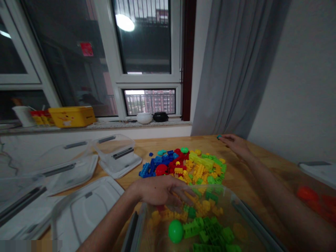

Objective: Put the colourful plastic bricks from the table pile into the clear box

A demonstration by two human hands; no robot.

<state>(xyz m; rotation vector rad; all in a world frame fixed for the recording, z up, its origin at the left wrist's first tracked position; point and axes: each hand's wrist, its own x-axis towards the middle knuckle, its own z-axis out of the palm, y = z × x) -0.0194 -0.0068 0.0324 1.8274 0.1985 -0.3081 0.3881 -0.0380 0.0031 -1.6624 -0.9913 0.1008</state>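
Clear boxes: at far left I see several point(60, 169), with dark strips, on the wooden table point(157, 141).
White lid: flat point(86, 210), just nearer me than those boxes.
Blue bricks: gathered at the left of the heap point(157, 162), with one small piece apart behind them.
Left hand: point(157, 189) palm down above the far edge of the near box, fingers slightly apart; their undersides are hidden, so I can't tell whether they grip anything.
Red bricks: bunched beside the blue point(183, 154), a few yellow bits among them.
Near box: clear-walled point(133, 229), right in front of me; a green ball point(175, 231) and green bricks point(193, 227) show through it, with yellow ones farther up. I can't tell which lie inside and which beyond the wall.
Yellow bricks: mid-heap to right point(200, 171), mixed with green.
Progress: I'd judge the colours partly grouped; blue looks the most separate, while yellow and green remain mingled, all of these in one heap.
Right hand: point(236, 146) out past the heap, fingertips pinched narrow on a small teal piece point(219, 137) near the table's back edge.
Red pieces: point(307, 193) blurred at the right edge, well apart from the heap.
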